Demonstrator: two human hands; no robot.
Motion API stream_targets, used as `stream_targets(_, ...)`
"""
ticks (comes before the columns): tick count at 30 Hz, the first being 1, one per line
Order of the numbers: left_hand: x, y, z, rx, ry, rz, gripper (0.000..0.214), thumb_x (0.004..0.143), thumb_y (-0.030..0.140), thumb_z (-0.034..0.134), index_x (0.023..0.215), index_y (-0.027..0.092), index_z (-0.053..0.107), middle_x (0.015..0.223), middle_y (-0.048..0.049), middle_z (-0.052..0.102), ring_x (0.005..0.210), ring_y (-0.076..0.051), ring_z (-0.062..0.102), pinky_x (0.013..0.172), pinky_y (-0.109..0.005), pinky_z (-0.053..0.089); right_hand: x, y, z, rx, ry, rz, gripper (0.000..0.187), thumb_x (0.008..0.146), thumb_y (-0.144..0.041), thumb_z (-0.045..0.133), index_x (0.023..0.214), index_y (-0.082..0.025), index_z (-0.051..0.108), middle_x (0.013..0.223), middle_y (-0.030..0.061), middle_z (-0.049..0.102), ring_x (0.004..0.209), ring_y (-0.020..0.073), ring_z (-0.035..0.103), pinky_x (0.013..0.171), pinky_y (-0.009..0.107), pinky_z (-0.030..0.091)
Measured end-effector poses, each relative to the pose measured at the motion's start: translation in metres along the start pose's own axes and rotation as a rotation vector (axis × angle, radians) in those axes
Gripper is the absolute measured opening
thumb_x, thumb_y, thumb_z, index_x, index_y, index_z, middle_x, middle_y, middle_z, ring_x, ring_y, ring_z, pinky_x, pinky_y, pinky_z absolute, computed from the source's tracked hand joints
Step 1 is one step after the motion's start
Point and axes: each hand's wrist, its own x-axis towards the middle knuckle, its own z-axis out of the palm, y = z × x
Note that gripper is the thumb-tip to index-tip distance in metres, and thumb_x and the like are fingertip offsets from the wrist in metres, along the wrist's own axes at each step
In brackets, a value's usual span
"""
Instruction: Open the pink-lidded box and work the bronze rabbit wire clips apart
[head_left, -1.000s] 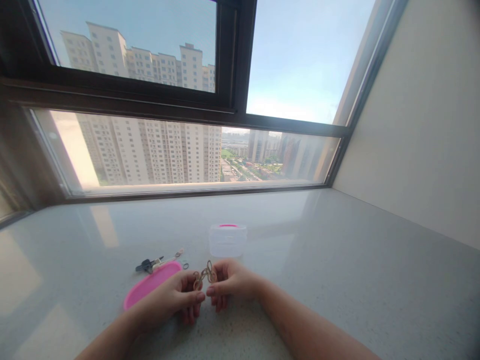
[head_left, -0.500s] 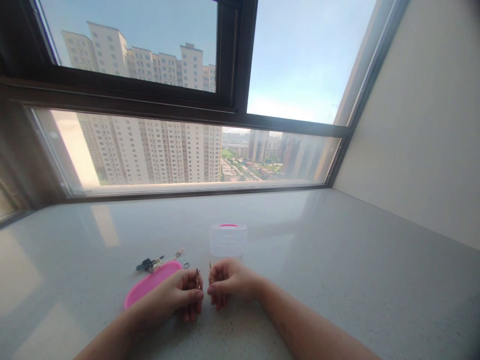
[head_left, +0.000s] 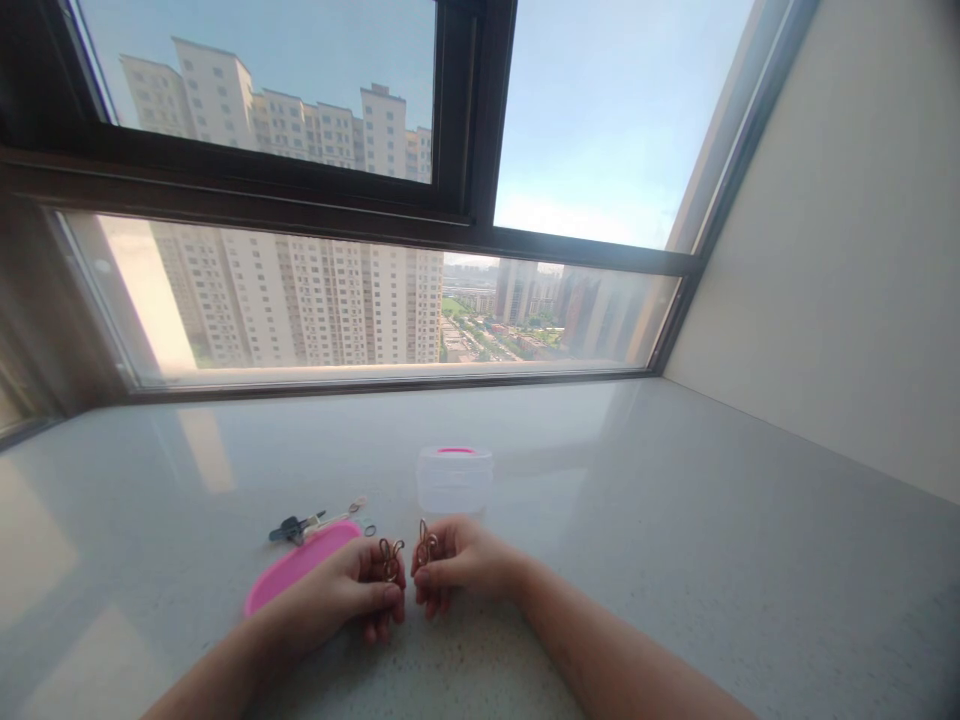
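Observation:
Between the thumb and fingers of my left hand [head_left: 375, 595] is a small copper-coloured looped wire piece [head_left: 389, 560], its bent loops standing up above the thumb. A similar looped wire piece [head_left: 424, 545] is pinched in my right hand [head_left: 459, 565], one tall loop pointing upward. The two hands face each other with a narrow gap, and the pieces are apart. Their exact kind is too small to make out, and the fingers hide their lower parts. My left wrist partly covers a pink oval lid or tray [head_left: 304, 565] on the white speckled surface.
Behind my hands stands a clear plastic box [head_left: 454, 482] with a pink mark on top. Beyond the pink oval lie a dark clip-like item [head_left: 292, 528], a small ring [head_left: 370, 530] and other little pieces. A window frame [head_left: 375, 385] borders the surface at the back.
Both wire pieces have turned in my fingers, from nearly edge-on to showing their loops. My hands have hardly moved; the view has shifted slightly.

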Motion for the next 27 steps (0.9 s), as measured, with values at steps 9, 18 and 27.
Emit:
stream_targets(9, 0.0017, -0.0021, -0.0011, -0.047, -0.018, 0.017, 0.024, 0.07, 0.038, 0.066, 0.079, 0.018, 0.055, 0.074, 0.0001, 0.067, 0.056, -0.015, 0.061, 0.052, -0.025, 0.046, 0.0018, 0.0061, -0.0029, 0.074, -0.032, -0.008, 0.042, 0.061, -0.041, 0.077, 0.083, -0.009, 0.061, 0.075, 0.0066, 0.067, 0.058, 0.0152, 0.064, 0.052, 0.024, 0.049)
stream_targets(18, 0.0043, -0.0054, -0.0011, -0.104, -0.026, 0.033, 0.025, 0.069, 0.034, 0.067, 0.079, 0.017, 0.052, 0.071, 0.0004, 0.066, 0.052, -0.013, 0.06, 0.048, -0.023, 0.044, 0.0001, 0.0062, -0.005, 0.084, -0.065, -0.003, 0.035, 0.067, -0.034, 0.073, 0.089, -0.009, 0.062, 0.08, 0.0083, 0.068, 0.057, 0.0147, 0.065, 0.051, 0.022, 0.048)
stream_targets(27, 0.0022, -0.0015, 0.0014, -0.136, -0.005, 0.01, 0.014, 0.068, 0.019, 0.061, 0.078, 0.017, 0.05, 0.069, 0.0019, 0.066, 0.049, -0.011, 0.059, 0.046, -0.021, 0.044, -0.0005, 0.0035, -0.0029, 0.091, -0.034, 0.001, 0.029, 0.064, -0.029, 0.074, 0.082, -0.009, 0.061, 0.076, 0.0079, 0.069, 0.053, 0.016, 0.065, 0.046, 0.022, 0.049)
